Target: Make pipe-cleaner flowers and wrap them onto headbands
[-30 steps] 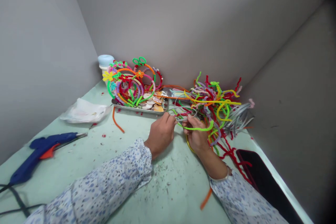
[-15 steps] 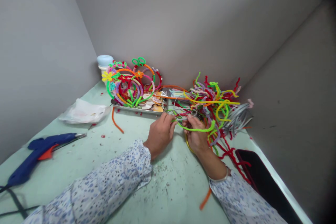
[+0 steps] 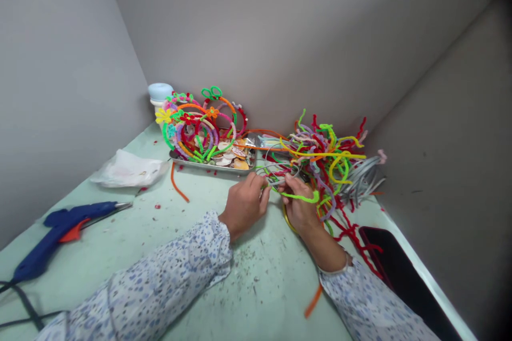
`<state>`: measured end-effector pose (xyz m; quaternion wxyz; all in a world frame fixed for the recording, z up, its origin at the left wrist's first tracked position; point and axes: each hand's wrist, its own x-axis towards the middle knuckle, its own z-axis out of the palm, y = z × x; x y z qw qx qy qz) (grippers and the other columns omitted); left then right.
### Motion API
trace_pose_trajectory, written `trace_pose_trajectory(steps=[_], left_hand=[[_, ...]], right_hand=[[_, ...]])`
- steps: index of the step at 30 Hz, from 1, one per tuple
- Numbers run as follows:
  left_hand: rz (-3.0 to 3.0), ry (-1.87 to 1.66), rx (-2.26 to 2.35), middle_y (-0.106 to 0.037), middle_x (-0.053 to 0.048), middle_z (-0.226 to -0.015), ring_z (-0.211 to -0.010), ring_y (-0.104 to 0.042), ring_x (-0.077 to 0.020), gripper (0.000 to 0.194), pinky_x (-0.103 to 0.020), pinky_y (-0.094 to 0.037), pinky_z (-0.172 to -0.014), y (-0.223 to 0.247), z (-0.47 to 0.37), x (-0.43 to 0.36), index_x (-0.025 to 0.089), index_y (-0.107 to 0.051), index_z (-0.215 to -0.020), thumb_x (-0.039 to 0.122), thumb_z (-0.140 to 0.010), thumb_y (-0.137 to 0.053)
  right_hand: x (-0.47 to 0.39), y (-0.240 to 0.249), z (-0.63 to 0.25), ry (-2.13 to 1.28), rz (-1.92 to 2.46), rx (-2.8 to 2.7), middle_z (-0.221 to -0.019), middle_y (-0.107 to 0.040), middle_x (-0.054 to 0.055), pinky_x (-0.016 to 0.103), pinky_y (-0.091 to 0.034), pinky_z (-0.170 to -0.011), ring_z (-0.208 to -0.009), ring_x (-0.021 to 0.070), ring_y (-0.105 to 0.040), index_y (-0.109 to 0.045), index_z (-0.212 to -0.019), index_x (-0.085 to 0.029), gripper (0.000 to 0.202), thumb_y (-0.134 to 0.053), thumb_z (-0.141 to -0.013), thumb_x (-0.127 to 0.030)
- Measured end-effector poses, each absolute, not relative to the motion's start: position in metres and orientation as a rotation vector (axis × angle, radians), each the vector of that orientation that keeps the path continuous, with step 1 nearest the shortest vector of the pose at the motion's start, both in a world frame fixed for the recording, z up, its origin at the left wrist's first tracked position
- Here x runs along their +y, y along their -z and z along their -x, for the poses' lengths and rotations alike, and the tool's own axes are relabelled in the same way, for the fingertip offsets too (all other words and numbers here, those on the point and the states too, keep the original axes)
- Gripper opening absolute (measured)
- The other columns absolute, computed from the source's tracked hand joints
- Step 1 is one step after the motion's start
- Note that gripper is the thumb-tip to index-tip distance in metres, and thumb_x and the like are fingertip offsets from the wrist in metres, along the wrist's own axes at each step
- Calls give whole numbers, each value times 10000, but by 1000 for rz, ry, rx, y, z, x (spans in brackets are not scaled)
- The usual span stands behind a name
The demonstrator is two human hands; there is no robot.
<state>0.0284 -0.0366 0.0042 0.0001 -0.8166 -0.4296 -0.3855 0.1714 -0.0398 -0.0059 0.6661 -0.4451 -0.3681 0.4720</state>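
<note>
In the head view my left hand (image 3: 245, 203) is closed in a pinch at one end of a thin grey band, where a bright green pipe cleaner (image 3: 298, 196) meets it. Opposite, my right hand (image 3: 301, 209) pinches the grey band (image 3: 276, 181) between thumb and fingers. The green pipe cleaner's loose tail runs across the right hand and ends in a small bend beside the wrist. Fingers partly hide where band and pipe cleaner touch. Just behind both hands lie more thin grey hoops (image 3: 273, 147).
A heap of coloured pipe cleaners (image 3: 320, 149) lies right. Finished headbands (image 3: 200, 128) stand in a metal tray (image 3: 212, 166) behind. Left are a blue glue gun (image 3: 40, 245) with its cord and a white plastic bag (image 3: 130, 169). A phone (image 3: 404, 277) lies at the right table edge.
The green pipe cleaner's free tail has drawn leftward across my right hand and now reaches less far right. My left fingers have shifted slightly; my right hand stays almost in place.
</note>
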Motion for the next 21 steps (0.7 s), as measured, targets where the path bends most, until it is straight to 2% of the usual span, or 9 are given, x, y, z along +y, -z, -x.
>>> trace_pose_trajectory(steps=[4, 10, 16, 21], left_hand=[[2597, 1298, -1391, -587, -28, -804, -715, -553, -133, 112, -241, -395, -634, -4, -30, -36, 186, -542, -860, 275, -869, -474], [2631, 1604, -1611, -597, -16, -797, -667, -534, -117, 157, -234, -401, -630, -10, -32, -38, 184, -538, -961, 281, -880, -445], [2551, 1792, -1827, -524, 37, -630, -558, -472, -101, 206, -229, -339, -559, -13, -33, -42, 193, -544, -909, 331, -909, -391], [2533, 1905, -1977, -524, 38, -636, -567, -472, -102, 225, -227, -335, -561, -9, -35, -41, 190, -516, -851, 377, -901, -402]], right_hand=[[-40, 6, -171, -1059, 989, -841, -578, -551, -24, 216, -293, -397, -480, 90, -450, -597, -655, -184, 288, -627, -760, -450], [-37, 11, -172, -1052, 977, -778, -575, -547, -32, 214, -314, -413, -483, 89, -447, -592, -654, -187, 284, -651, -742, -451], [-37, 10, -171, -1088, 953, -737, -600, -549, -33, 206, -327, -431, -507, 85, -457, -594, -684, -188, 287, -658, -743, -462], [-38, 9, -171, -1088, 956, -755, -611, -557, -29, 203, -328, -433, -500, 79, -440, -591, -691, -190, 292, -663, -741, -468]])
